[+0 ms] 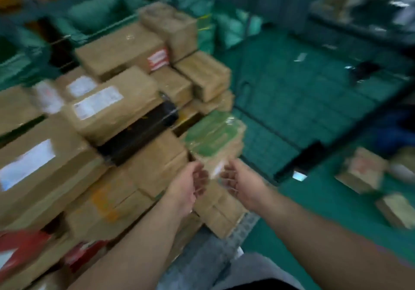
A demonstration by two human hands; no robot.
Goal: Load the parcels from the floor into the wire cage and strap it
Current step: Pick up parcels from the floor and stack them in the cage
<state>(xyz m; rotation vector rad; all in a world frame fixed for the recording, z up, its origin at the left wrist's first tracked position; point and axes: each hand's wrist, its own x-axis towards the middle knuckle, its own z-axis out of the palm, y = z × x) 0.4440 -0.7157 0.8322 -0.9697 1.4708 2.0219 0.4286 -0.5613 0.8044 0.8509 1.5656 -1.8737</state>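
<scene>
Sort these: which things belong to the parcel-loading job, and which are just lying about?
Job: left hand, right hand, green-topped cardboard parcel, stacked brown cardboard parcels, brown cardboard parcels on the floor.
Lying about: green fabric sacks, small white scrap.

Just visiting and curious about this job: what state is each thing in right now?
Left hand: fingers relaxed, holding nothing.
Right hand: fingers relaxed, holding nothing.
Green-topped parcel: resting on the stack's corner, just beyond both hands.
Parcel stack: piled high, boxes closed.
Floor parcels: lying loose, not yet loaded.
</scene>
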